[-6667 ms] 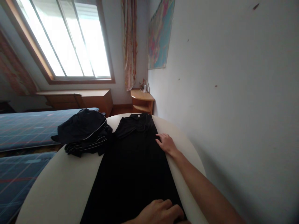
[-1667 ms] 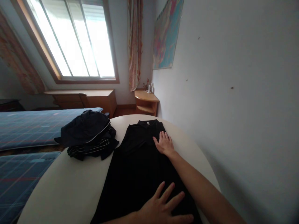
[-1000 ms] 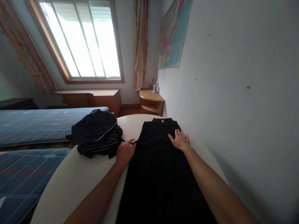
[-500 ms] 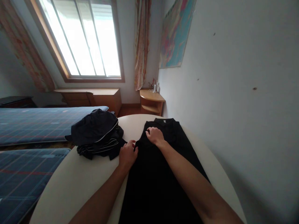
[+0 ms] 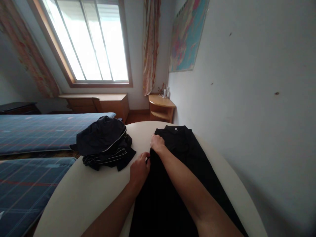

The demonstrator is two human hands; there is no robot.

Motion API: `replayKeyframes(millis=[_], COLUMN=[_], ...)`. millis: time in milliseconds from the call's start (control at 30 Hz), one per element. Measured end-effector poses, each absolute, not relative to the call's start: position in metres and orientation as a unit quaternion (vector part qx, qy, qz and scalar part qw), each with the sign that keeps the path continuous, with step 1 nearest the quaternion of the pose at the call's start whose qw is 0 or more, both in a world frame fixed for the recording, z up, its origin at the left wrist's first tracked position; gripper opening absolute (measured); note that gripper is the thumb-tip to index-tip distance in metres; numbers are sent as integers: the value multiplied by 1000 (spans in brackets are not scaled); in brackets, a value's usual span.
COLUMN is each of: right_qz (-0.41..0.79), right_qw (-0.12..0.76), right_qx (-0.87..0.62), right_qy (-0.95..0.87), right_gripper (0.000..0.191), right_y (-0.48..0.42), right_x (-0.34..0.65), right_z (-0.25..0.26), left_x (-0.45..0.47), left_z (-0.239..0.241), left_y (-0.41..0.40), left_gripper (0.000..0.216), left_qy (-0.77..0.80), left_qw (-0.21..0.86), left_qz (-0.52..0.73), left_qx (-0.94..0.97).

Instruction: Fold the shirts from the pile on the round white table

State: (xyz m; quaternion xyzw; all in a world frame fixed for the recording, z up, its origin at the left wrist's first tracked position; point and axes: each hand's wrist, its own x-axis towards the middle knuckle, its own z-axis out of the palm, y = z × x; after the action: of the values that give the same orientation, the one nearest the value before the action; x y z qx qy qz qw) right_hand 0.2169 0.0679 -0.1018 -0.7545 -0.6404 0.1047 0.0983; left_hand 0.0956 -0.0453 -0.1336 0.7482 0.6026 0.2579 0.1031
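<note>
A black shirt (image 5: 184, 171) lies lengthwise on a round white table (image 5: 81, 194), its collar at the far end. My left hand (image 5: 139, 170) pinches the shirt's left edge, fingers closed on the cloth. My right hand (image 5: 157, 143) reaches across the shirt and grips the same left edge a little farther up, near the shoulder. Both forearms lie over the dark fabric.
A heap of dark clothes with white piping (image 5: 103, 143) sits on the table left of the shirt. Two beds with blue plaid covers (image 5: 37, 131) stand at left. A wooden corner shelf (image 5: 161, 107) and the wall are close on the right.
My right hand left the shirt's right side and crossed to its left edge. My left hand came up from the near end and took hold of the left edge.
</note>
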Motion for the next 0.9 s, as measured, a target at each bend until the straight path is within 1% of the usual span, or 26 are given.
replayKeyframes(millis=[167, 267, 333, 400, 467, 533, 600, 733, 800, 900], right_qz=[135, 152, 160, 167, 175, 183, 190, 202, 205, 205], right_qw=[116, 136, 159, 188, 219, 250, 276, 305, 309, 306], right_qx=[-748, -744, -735, -720, -702, -684, -670, -662, -664, -659], right_qy=[-640, -636, -640, -647, -655, -660, -662, -654, -649, -656], right_gripper=[40, 33, 32, 39, 54, 63, 65, 61, 58, 55], right_y=[69, 70, 69, 67, 66, 65, 65, 62, 57, 47], right_x=[231, 238, 242, 247, 254, 264, 277, 311, 327, 343], right_z=[-107, -111, -114, -116, -117, -117, -117, -119, -124, -130], left_x=[105, 109, 112, 115, 119, 124, 129, 138, 140, 142], left_z=[-127, -127, -128, -128, -125, -122, -120, -128, -137, -147], left_y=[-55, -57, -58, -59, -61, -63, -68, -77, -81, -86], left_gripper=[16, 16, 16, 14, 11, 8, 6, 6, 12, 28], left_qy=[593, 557, 526, 493, 464, 439, 413, 357, 336, 300], left_qw=[136, 186, 220, 246, 272, 309, 353, 411, 403, 317], left_qz=[256, 307, 352, 397, 434, 457, 465, 446, 426, 376], left_qx=[751, 749, 742, 734, 723, 709, 699, 710, 737, 817])
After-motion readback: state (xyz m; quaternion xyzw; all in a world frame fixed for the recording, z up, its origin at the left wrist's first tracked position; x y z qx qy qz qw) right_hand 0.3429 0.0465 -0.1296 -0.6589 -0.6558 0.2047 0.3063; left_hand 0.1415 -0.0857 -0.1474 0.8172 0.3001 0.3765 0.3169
